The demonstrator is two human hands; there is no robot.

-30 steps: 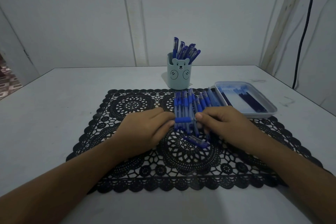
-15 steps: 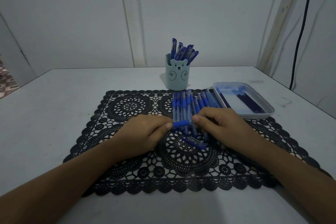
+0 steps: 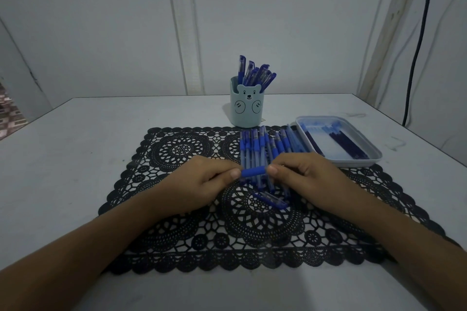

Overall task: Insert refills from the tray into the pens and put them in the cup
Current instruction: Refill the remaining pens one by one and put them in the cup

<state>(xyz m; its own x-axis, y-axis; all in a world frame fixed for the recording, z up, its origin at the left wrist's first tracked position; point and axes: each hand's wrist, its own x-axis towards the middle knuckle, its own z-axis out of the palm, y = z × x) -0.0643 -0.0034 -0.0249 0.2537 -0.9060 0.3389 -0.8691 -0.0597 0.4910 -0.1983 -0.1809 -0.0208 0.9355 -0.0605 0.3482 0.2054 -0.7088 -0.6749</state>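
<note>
A blue pen (image 3: 253,171) lies crosswise between my hands, just above a row of several blue pens (image 3: 262,149) on the black lace mat (image 3: 177,235). My left hand (image 3: 202,180) pinches its left end and my right hand (image 3: 303,174) pinches its right end. A loose blue pen cap (image 3: 271,200) lies on the mat just below. A pale blue bear cup (image 3: 246,106) with several pens stands behind the row. The pale tray (image 3: 374,156) of dark refills (image 3: 346,145) sits at the right.
The mat lies on a white table (image 3: 75,159) against a white wall. A black cable (image 3: 417,53) hangs at the far right.
My hands and the pen between them stay nearly in place; the view has shifted slightly.
</note>
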